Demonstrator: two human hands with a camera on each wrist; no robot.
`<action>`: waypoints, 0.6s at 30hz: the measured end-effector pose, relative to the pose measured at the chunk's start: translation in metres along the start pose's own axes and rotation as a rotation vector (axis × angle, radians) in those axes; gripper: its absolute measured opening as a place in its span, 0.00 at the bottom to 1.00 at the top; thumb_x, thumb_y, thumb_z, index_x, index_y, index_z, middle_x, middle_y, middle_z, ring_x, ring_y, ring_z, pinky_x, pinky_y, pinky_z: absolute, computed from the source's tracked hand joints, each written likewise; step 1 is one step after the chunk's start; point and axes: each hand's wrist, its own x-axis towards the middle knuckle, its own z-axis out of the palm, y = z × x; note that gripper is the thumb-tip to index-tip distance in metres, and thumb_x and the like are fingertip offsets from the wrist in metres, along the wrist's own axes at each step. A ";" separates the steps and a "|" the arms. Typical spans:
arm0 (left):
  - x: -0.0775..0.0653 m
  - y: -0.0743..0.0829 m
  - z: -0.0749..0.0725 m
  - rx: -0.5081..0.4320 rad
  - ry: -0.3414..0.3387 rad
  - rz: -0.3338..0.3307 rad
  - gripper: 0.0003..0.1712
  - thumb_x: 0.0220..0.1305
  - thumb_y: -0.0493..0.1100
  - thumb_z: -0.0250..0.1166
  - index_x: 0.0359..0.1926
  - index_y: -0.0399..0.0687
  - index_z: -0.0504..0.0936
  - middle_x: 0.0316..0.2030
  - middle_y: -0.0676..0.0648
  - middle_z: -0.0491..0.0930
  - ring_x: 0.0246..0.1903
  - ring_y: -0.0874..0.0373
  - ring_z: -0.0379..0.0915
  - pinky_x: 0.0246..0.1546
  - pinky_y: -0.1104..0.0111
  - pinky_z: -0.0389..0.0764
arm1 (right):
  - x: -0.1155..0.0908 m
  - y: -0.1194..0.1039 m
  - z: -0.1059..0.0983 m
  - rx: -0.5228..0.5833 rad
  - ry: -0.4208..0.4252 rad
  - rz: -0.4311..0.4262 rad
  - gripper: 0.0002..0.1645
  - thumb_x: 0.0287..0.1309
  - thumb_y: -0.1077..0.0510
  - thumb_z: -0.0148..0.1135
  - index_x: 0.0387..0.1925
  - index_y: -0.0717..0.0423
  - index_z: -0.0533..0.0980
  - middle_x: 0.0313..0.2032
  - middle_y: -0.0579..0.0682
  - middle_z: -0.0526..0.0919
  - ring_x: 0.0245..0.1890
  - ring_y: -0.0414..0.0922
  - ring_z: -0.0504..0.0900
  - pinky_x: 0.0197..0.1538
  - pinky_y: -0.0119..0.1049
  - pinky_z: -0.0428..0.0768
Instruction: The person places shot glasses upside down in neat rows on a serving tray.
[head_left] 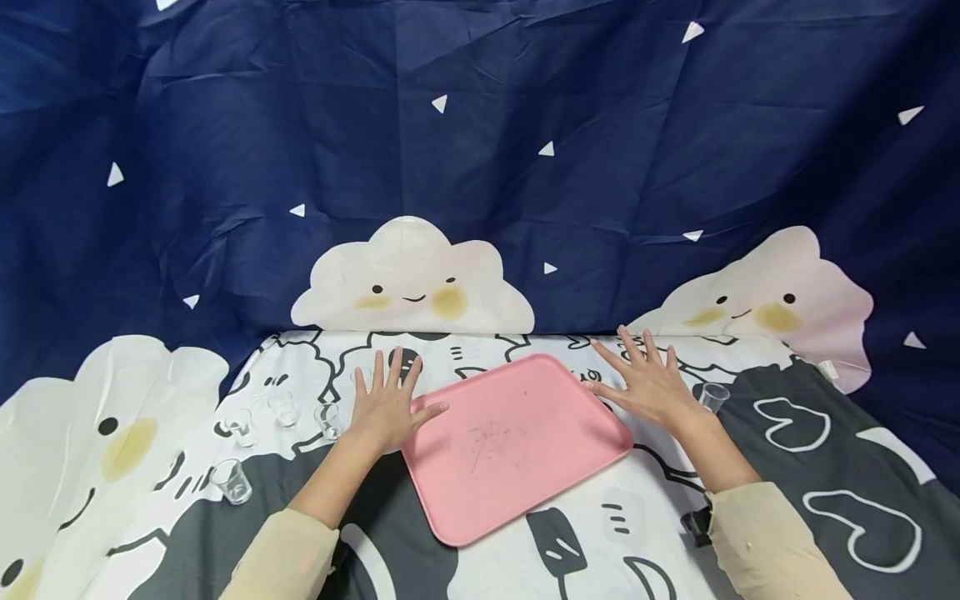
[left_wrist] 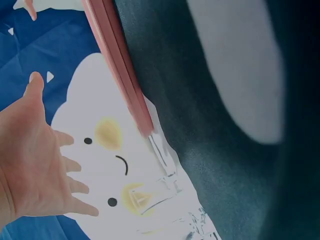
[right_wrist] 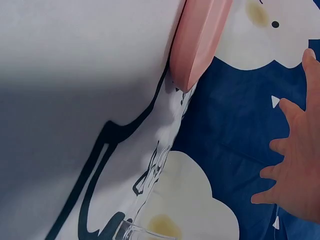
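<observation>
A pink rectangular tray [head_left: 517,450] lies at an angle on the patterned cloth, its surface marked with faint dark scratches. My left hand [head_left: 384,414] is spread over the tray's left edge, thumb stretched toward its middle, and holds nothing. Across from it, my right hand [head_left: 651,387] hovers by the right end with fingers splayed and nothing in them. Both wrist views show the hands raised above the level of the tray's rim [left_wrist: 120,70]. Close to the right wrist stands a clear glass [head_left: 714,397], partly covered by the hand in the head view.
Several clear glasses, one of them a small tumbler [head_left: 232,482], stand left of the left hand. The black, white and grey cartoon cloth [head_left: 615,533] covers the table. Behind it hangs a navy curtain [head_left: 480,167] with clouds and white triangles.
</observation>
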 end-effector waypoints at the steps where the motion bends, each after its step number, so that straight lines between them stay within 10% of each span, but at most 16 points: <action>1: 0.000 0.000 0.000 -0.002 0.000 0.003 0.51 0.57 0.75 0.42 0.71 0.48 0.47 0.69 0.38 0.35 0.66 0.38 0.23 0.58 0.40 0.34 | 0.000 0.000 0.000 0.001 0.003 0.000 0.45 0.55 0.27 0.44 0.68 0.45 0.56 0.68 0.63 0.43 0.64 0.68 0.36 0.55 0.69 0.34; 18: -0.036 0.027 -0.004 -0.349 0.000 0.130 0.44 0.63 0.64 0.50 0.69 0.41 0.53 0.68 0.36 0.43 0.66 0.39 0.31 0.60 0.45 0.39 | -0.014 -0.035 -0.003 0.066 0.062 -0.098 0.43 0.55 0.29 0.47 0.68 0.42 0.56 0.69 0.60 0.43 0.65 0.65 0.37 0.59 0.65 0.38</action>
